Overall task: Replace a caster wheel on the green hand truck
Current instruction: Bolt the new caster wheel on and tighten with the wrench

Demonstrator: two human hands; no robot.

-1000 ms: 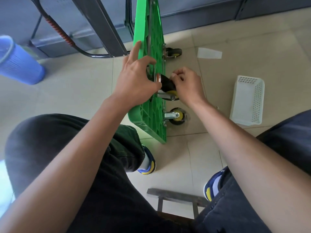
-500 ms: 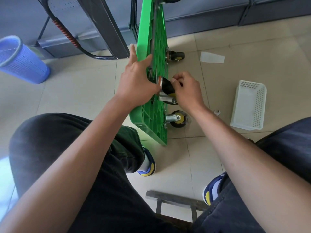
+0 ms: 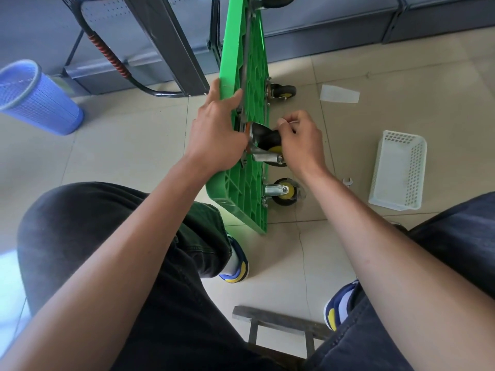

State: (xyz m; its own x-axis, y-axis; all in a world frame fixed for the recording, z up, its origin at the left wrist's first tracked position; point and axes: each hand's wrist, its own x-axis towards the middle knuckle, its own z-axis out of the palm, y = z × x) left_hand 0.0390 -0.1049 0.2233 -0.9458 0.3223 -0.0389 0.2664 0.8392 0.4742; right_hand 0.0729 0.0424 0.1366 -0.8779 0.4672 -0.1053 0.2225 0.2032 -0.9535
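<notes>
Green hand truck [image 3: 251, 76] tipped on edge to bare wheels. Left hand [image 3: 217, 132] steadying, fingers straight; right hand [image 3: 302, 140] grip holding caster wheel [image 3: 267, 141] in place.

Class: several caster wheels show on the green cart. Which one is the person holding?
The middle caster wheel, gripped by the right hand. The near caster and far caster are untouched.

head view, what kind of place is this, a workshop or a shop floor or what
Probably a storeroom or shop back area, though that is a guess. The floor is pale tile, dark metal shelving runs along the wall, and a blue bin and a white basket sit on the floor.
</notes>
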